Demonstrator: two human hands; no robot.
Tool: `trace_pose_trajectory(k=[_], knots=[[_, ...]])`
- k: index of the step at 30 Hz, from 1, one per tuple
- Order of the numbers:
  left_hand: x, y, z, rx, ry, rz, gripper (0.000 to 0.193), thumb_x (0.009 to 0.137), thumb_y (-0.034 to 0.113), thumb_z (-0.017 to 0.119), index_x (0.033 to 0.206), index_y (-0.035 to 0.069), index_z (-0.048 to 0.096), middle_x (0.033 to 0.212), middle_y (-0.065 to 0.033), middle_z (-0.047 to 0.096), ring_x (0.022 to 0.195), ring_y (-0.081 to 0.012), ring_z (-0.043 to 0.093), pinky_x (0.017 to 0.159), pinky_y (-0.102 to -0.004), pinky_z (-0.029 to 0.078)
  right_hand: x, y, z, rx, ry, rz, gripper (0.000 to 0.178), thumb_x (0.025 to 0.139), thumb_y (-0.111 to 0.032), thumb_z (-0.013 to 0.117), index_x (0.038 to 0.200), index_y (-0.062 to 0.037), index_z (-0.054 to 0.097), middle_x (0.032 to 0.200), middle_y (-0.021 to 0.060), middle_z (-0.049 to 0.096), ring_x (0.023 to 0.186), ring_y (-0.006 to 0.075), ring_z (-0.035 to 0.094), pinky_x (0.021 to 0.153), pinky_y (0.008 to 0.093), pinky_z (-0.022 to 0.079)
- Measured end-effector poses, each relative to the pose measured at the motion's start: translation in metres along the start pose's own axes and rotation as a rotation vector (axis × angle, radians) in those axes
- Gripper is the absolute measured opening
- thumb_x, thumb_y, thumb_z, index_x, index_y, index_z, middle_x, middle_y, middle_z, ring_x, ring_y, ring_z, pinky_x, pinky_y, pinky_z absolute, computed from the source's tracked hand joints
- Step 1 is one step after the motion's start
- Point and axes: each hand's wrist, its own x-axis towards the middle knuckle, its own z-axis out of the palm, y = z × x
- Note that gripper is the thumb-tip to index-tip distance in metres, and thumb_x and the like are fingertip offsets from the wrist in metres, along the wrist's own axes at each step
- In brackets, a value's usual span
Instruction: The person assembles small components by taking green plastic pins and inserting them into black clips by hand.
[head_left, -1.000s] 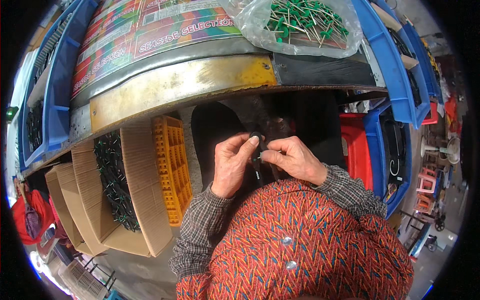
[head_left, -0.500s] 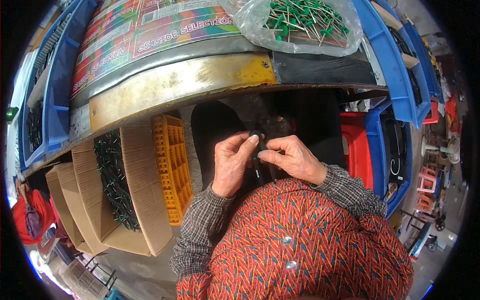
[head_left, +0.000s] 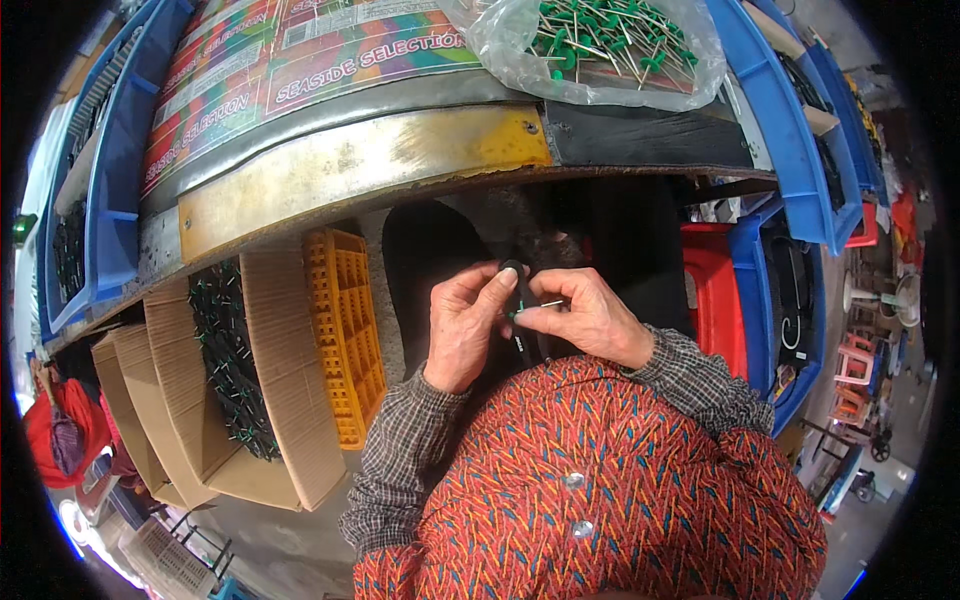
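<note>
My left hand (head_left: 462,325) pinches a narrow black strap (head_left: 519,347) between thumb and fingers, in front of my apron. The strap has a rounded top end and a small pale marking lower down. Close beside it, my right hand (head_left: 592,318) is closed on a thin, pale-shafted pin (head_left: 552,303). Its shaft sticks out past the fingers, and a bit of green shows at the fingertips against the strap. Whether the pin passes through the strap is hidden by the fingers.
On the bench with a metal edge (head_left: 370,160) lies a clear plastic bag (head_left: 505,62) of green-headed pins (head_left: 618,38). Below left are a cardboard box (head_left: 275,370) holding black pieces with green bits and a yellow crate (head_left: 340,340). Blue bins (head_left: 115,190) and a red container (head_left: 712,300) flank me.
My right hand has turned slightly, and the pin's pale shaft now shows above its fingers. My left hand stays almost in place, while the strap's lower part has shifted slightly right.
</note>
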Motion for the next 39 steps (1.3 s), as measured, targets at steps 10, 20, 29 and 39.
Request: trace_pose_trajectory(k=[10,20,29,39], knots=[[0.001,-0.005,-0.002,0.004,0.001,0.002,0.023,0.095,0.017,0.060,0.104,-0.003,0.065,0.089,-0.0058,0.068,0.062,-0.0058,0.057,0.050,-0.0194,0.046,0.001,-0.005,-0.007,-0.205,-0.024,0.027,0.017,0.087,-0.013,0.066,0.088,0.0045,0.063,0.073,0.0033,0.062,0.071,0.0058,0.056,0.061,0.0238,0.046],[0.001,-0.002,-0.003,-0.015,-0.009,-0.010,0.023,0.094,0.017,0.060,0.104,-0.003,0.065,0.090,-0.0057,0.068,0.064,-0.0063,0.057,0.052,-0.0202,0.046,0.002,-0.013,-0.008,-0.211,-0.075,0.142,0.014,0.087,-0.008,0.065,0.087,0.0055,0.062,0.080,0.0064,0.066,0.079,0.0095,0.063,0.069,0.0240,0.051],[0.002,0.000,-0.001,-0.019,0.013,0.005,0.023,0.094,0.018,0.060,0.104,-0.003,0.065,0.087,-0.0049,0.067,0.062,-0.0056,0.056,0.051,-0.0198,0.047,0.001,-0.012,-0.003,-0.071,-0.026,0.065,0.013,0.088,-0.007,0.063,0.089,0.0052,0.063,0.081,0.0062,0.066,0.078,0.0093,0.063,0.069,0.0237,0.051],[0.002,0.002,-0.001,-0.045,0.026,0.008,0.024,0.095,0.018,0.059,0.103,-0.004,0.063,0.080,-0.0034,0.064,0.060,-0.0056,0.055,0.050,-0.0197,0.044,-0.002,-0.010,-0.002,0.095,-0.059,0.051,0.016,0.087,-0.007,0.065,0.098,0.0050,0.064,0.088,0.0071,0.069,0.080,0.0071,0.062,0.069,0.0219,0.051]])
